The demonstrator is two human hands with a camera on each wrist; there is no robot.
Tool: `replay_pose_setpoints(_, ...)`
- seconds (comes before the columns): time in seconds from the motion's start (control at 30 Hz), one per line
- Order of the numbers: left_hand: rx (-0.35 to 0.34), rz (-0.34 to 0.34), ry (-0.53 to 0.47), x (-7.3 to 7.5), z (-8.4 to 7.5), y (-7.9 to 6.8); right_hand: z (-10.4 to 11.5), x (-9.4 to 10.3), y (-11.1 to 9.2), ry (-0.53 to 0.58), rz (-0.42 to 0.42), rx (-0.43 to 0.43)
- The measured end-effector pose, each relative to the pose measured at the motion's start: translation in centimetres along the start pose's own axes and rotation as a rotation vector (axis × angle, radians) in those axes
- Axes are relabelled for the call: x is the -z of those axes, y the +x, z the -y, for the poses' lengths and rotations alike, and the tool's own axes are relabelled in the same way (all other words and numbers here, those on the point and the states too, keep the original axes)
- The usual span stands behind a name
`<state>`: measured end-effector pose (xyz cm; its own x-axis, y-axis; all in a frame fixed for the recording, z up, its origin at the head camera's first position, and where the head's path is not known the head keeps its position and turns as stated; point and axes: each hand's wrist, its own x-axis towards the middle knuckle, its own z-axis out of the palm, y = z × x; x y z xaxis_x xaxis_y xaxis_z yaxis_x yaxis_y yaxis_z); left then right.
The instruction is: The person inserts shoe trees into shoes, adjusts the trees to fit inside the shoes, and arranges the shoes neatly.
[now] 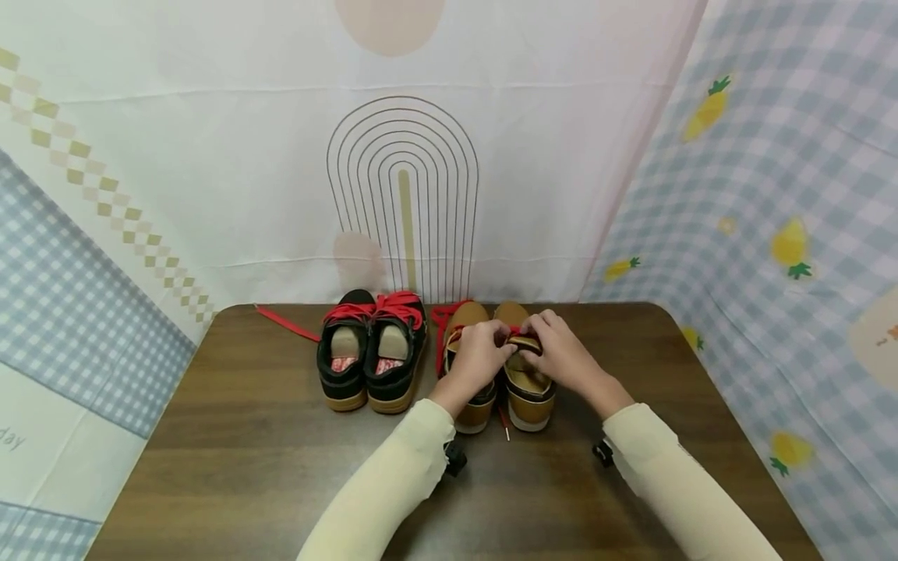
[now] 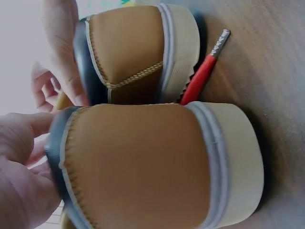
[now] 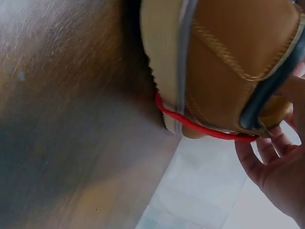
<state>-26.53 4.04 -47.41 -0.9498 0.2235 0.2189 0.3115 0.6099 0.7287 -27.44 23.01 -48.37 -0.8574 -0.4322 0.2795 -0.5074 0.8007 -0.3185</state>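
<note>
A pair of brown shoes with red laces stands on the table, heels toward me. Both hands meet at the opening of the right brown shoe point(image 1: 530, 403). My left hand point(image 1: 475, 357) reaches over the left brown shoe point(image 1: 473, 419) and pinches at the raised tongue point(image 1: 525, 343). From the other side, my right hand point(image 1: 567, 354) grips the tongue area, its fingers along the shoe's outer side in the right wrist view. A red lace point(image 3: 205, 130) runs down that side and under the sole. The fingers partly hide the lacing.
Left of the brown pair stand two black shoes point(image 1: 394, 392) with red laces, one lace end point(image 1: 286, 322) trailing left. A red lace tip point(image 2: 220, 42) lies between the brown shoes. Behind the wooden table point(image 1: 245, 436) hangs a printed curtain point(image 1: 266, 171).
</note>
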Motion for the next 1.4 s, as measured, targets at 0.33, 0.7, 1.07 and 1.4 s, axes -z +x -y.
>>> replay_pose_setpoints(0.33,-0.128,-0.079,0.064,4.0,-0.1,-1.2,0.4,0.8,-1.9,0.162,-0.102,-0.114)
replay_pose_setpoints(0.7,0.149,0.002,-0.020,6.3,3.3,-4.8,0.5,0.1,-5.0,0.375,0.010,-0.399)
replay_pose_setpoints(1.07,0.223,0.034,-0.087,5.5,5.4,-6.3,0.7,-1.5,-6.1,0.501,0.050,-0.502)
replay_pose_setpoints(1.4,0.192,0.037,-0.056,4.9,5.9,-6.2,0.7,-2.1,-6.6,0.559,0.017,-0.466)
